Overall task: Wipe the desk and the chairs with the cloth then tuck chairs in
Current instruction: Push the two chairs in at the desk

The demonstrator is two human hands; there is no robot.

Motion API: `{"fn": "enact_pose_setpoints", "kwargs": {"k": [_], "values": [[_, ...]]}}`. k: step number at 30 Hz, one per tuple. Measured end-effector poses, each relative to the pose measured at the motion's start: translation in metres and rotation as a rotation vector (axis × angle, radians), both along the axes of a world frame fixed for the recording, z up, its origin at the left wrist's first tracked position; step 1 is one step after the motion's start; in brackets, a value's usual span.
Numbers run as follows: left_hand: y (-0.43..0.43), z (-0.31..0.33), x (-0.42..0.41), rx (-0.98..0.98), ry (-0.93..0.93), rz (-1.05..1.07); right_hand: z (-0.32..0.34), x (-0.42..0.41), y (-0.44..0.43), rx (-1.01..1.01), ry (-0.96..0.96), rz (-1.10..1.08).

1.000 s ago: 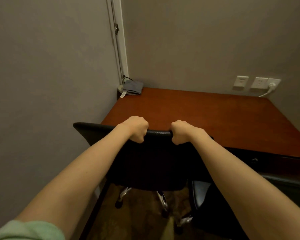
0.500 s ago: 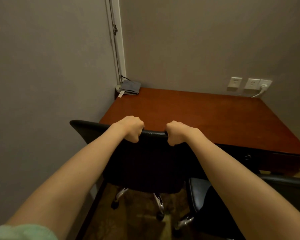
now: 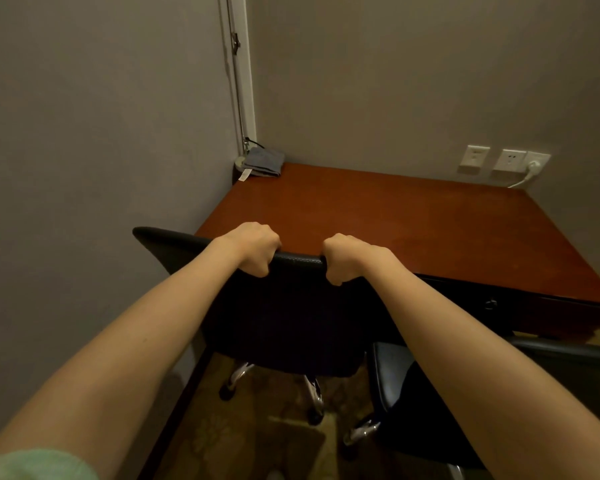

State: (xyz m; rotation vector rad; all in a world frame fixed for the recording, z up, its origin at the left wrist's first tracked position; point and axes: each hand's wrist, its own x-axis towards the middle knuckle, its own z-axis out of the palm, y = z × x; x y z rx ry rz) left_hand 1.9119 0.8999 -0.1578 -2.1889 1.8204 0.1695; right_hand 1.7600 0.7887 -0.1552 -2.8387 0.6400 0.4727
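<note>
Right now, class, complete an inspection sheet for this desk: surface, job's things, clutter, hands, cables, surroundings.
Surface: desk, reddish-brown top.
Job's things: grey cloth folded in far left corner; black chair at the desk edge; second chair lower right.
Clutter: white tag beside the cloth.
Hands: left hand and right hand grip the black chair's top edge.
Cables: white cord plugged into wall socket; dark cable in corner.
Surroundings: grey walls.

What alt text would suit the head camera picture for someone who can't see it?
A person's left hand and right hand grip the top of a black office chair at a reddish-brown desk. A folded grey cloth lies at the desk's far left corner; a second chair sits lower right.
</note>
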Motion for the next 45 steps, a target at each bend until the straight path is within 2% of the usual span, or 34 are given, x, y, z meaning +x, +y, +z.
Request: {"fn": "enact_pose_setpoints", "kwargs": {"k": [16, 29, 45], "values": [[0.029, 0.0, -0.03, 0.03, 0.015, 0.023, -0.002, -0.024, 0.025, 0.032, 0.016, 0.051], [0.021, 0.016, -0.058, 0.023, 0.012, 0.024, 0.017, -0.051, 0.017, -0.012, 0.04, 0.043], [0.052, 0.017, -0.059, 0.037, 0.03, 0.068, 0.016, -0.05, 0.044, 0.038, 0.009, 0.108]]}}
